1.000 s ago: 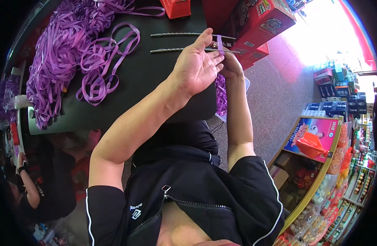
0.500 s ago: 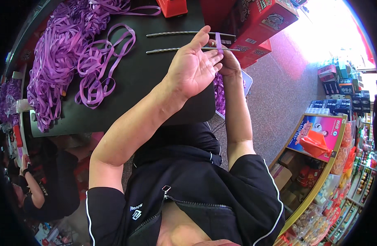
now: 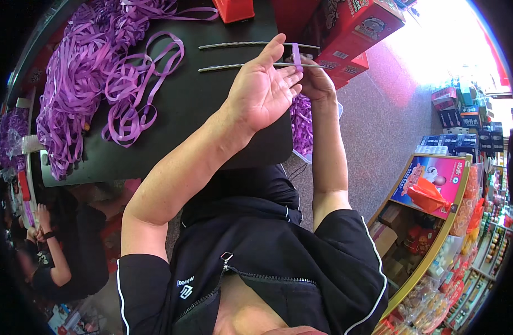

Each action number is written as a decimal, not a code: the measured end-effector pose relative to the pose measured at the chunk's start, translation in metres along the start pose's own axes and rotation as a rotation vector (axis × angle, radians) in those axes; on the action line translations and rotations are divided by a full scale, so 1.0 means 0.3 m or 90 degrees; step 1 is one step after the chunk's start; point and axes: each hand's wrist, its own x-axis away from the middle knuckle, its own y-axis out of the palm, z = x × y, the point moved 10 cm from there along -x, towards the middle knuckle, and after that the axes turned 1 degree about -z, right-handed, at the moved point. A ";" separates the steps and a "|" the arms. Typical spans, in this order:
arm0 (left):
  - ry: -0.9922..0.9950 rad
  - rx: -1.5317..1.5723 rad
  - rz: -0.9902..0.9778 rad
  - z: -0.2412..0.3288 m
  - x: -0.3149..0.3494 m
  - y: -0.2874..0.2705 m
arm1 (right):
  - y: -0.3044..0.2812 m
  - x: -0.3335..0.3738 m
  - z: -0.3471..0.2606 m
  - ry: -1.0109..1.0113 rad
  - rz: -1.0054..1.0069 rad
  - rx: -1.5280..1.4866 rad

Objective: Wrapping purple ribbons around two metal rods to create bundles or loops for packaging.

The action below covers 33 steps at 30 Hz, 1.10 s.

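Note:
Two thin twisted metal rods (image 3: 226,67) reach out over the dark table, roughly parallel. A short purple ribbon (image 3: 296,57) is looped around both near their right ends. My left hand (image 3: 262,92) is palm up with its fingers stretched out, their tips close to the lower rod and the ribbon. Beside the ribbon, on its right, my right hand (image 3: 318,84) has its fingers curled against it; the fingertips are partly hidden behind the rod and ribbon. A large tangled heap of purple ribbon (image 3: 80,84) covers the left of the table.
The black table (image 3: 206,106) bears a red object (image 3: 234,10) at its far edge. Below its right side stands a bin of purple ribbon pieces (image 3: 302,125). Red boxes (image 3: 360,33) are stacked at the far right. Another person (image 3: 55,251) sits at lower left; a display counter (image 3: 429,190) stands right.
My right hand has shifted slightly right, uncovering more of the bin. My left hand and the rods have hardly moved. At lower left, the other person's hands have moved.

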 end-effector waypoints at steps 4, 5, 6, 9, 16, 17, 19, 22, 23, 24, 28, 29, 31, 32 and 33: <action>0.000 0.000 0.000 -0.003 -0.004 -0.001 | -0.070 -0.003 -0.004 -0.009 0.049 0.066; 0.002 0.000 0.000 -0.001 -0.005 -0.003 | -0.059 -0.007 0.006 -0.010 0.031 0.066; 0.000 -0.002 -0.003 -0.002 -0.005 -0.004 | -0.049 -0.009 0.019 -0.010 0.030 0.066; -0.003 -0.008 -0.004 -0.001 -0.005 -0.003 | -0.023 -0.015 -0.001 -0.102 0.018 0.066; -0.003 -0.010 -0.004 -0.006 -0.006 0.001 | -0.086 -0.043 0.022 -0.051 -0.005 0.038; -0.002 -0.009 -0.003 -0.005 -0.006 0.003 | -0.073 -0.040 0.026 -0.039 -0.053 0.019; 0.002 -0.014 -0.003 -0.002 -0.004 0.003 | -0.075 -0.036 0.029 -0.046 -0.052 0.018; 0.001 -0.012 -0.007 -0.003 -0.005 -0.001 | -0.059 -0.026 0.027 -0.056 -0.059 0.017; 0.001 -0.012 -0.007 -0.003 -0.004 -0.004 | -0.047 -0.024 0.024 -0.058 -0.068 0.017; 0.001 -0.013 -0.008 -0.002 -0.005 -0.003 | -0.043 -0.023 0.019 -0.059 -0.068 0.018; -0.001 -0.013 -0.008 -0.005 -0.003 0.005 | -0.057 -0.021 -0.002 -0.057 -0.015 0.012; -0.001 -0.013 -0.010 -0.004 -0.003 0.006 | -0.069 -0.017 -0.010 -0.057 0.010 -0.004; -0.002 -0.001 -0.008 -0.002 0.000 0.004 | -0.044 -0.009 -0.038 -0.062 0.024 0.048; -0.001 -0.001 -0.009 0.000 0.001 0.004 | -0.035 -0.006 -0.054 -0.067 0.037 0.099; -0.002 0.004 -0.009 -0.002 0.001 0.005 | -0.022 -0.004 -0.066 -0.068 0.038 0.100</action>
